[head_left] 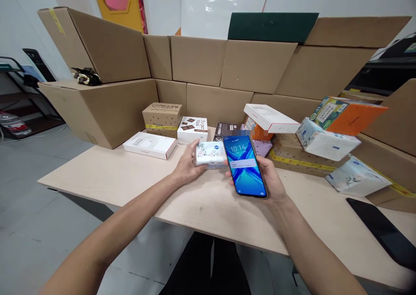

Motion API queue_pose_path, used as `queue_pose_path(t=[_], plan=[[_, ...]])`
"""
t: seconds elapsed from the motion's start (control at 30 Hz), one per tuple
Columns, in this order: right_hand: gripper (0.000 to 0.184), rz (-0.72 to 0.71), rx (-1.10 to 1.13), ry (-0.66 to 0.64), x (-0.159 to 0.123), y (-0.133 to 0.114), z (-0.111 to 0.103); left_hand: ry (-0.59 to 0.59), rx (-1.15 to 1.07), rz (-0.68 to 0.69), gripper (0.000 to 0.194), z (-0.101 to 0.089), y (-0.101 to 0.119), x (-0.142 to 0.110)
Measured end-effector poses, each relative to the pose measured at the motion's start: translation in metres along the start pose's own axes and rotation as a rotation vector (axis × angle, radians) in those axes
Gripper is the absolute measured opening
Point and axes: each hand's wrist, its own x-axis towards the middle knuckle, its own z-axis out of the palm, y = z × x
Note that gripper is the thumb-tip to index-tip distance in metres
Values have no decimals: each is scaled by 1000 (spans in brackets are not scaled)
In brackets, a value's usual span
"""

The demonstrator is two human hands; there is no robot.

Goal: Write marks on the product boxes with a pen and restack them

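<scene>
In my right hand [273, 180] is a smartphone [246, 169], tilted with its lit blue lock screen facing me and showing 10:14. My left hand [189, 165] grips the left end of a white floral tissue pack [209, 152] over the middle of the table. The phone covers the right end of that pack. Just behind the pack stands a white chocolate box [192, 129], and a dark box [224, 130] is partly hidden behind the phone. A flat white box [150, 144] lies to the left of my left hand.
Cardboard walls [201, 60] enclose the table [198, 206] at the back and sides. A taped carton [162, 117] stands back left. On the right are stacked tissue packs [328, 143], an orange box [354, 115] and a tilted white box [271, 118]. A black phone [380, 230] lies front right.
</scene>
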Motion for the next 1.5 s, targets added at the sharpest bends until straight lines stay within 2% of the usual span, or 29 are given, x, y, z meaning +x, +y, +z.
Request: queue_pose_path(t=[0.1,0.23,0.37,0.5,0.7,0.87,1.0,1.1,1.2,1.27,1.37,1.43,1.5], plan=[[48,-56,-333,215,-6,-13,-29,16,28,-26,93,-3,3,1],[57,-97,-1055,471,-18,-16,-79,35,49,-11,88,-5,8,3],[62,-89,-1595,540,-28,-11,-111,53,95,87,82,-5,15,4],[59,67,-1926,600,-31,-5,-117,85,189,247,76,-7,25,3],[58,108,-1916,569,-29,0,-126,154,407,337,79,-17,34,0],[59,145,-1908,569,-28,3,-131,252,550,371,77,-35,34,1],[62,196,-1879,572,-30,3,-121,266,600,334,61,-50,28,22],[61,221,-1869,569,-32,0,-112,151,669,303,56,-53,20,51],[60,246,-1857,562,-34,-3,-106,-17,765,301,58,-49,6,79],[60,248,-1853,562,-35,-4,-104,-83,826,274,61,-43,-5,93],[57,214,-1859,569,-36,-3,-103,-69,870,210,71,-30,-14,105],[54,190,-1860,571,-37,-2,-103,-43,849,186,77,-16,-12,109],[53,163,-1856,574,-38,-2,-103,-62,807,200,73,3,-3,110]])
